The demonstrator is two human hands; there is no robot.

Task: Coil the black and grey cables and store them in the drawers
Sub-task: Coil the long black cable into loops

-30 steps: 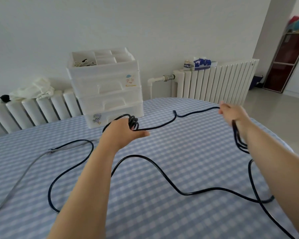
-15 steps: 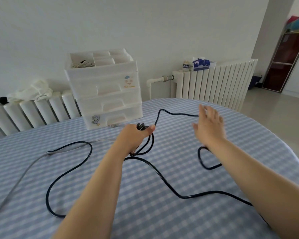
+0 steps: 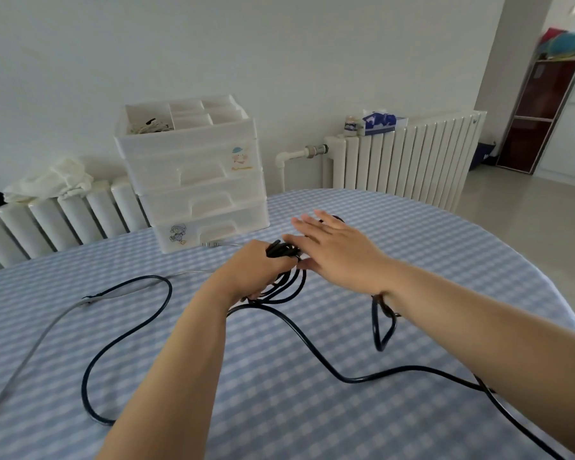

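The left hand [image 3: 253, 272] grips a bundle of several loops of the black cable [image 3: 316, 343], fingers curled round the gathered turns, with the loops hanging below the fist and touching the checked tablecloth [image 3: 412, 247]. The right hand [image 3: 337, 249] lies just beside that grip on its far right side, fingers straight and spread, palm down; it pinches nothing that can be seen, though a loop of cable hangs from under its wrist and how it is carried there cannot be told. From below the grip the uncoiled length runs 2 ways: 1 run curves toward the viewer and off to the right edge, the other sweeps left in a wide bend. The grey cable [image 3: 37, 340] lies well to the left of the grip, flat on the cloth, untouched. The drawer unit [image 3: 196, 180] stands beyond the grip, all 3 drawers closed. Judgement: the step in hand is laying a further turn onto the bundle, and most of the black length is not yet coiled. To do it well, the left fist should open only enough to admit the new turn, each loop should match those already held, and the free run should be drawn in without kinks. Risk: the loop under the right wrist may snag or twist.
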